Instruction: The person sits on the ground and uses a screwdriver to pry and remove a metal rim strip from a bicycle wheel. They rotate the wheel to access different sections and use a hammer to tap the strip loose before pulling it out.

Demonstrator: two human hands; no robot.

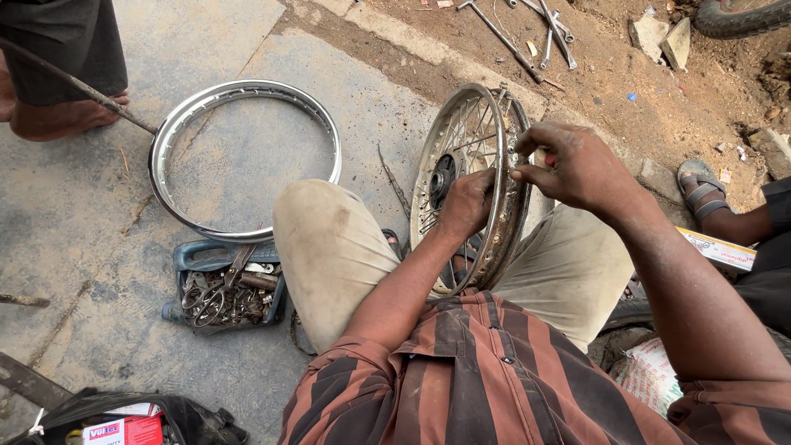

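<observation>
A spoked wheel rim (451,156), rusty along its inner edge, stands upright between my knees. My left hand (466,202) grips the rim's near side, fingers curled over the metal. My right hand (577,165) is closed at the rim's top right edge, pinching a small tool with a red handle (549,159) against the rim. Most of the tool is hidden in my fingers.
A bare shiny rim (169,132) lies flat on the concrete to the left, with a thin rod (78,85) held across it by a person's foot (62,115). A blue tray (185,255) of small parts sits beside my left knee. Long tools (527,37) lie on the dirt. Another person's sandalled foot (700,189) is at the right.
</observation>
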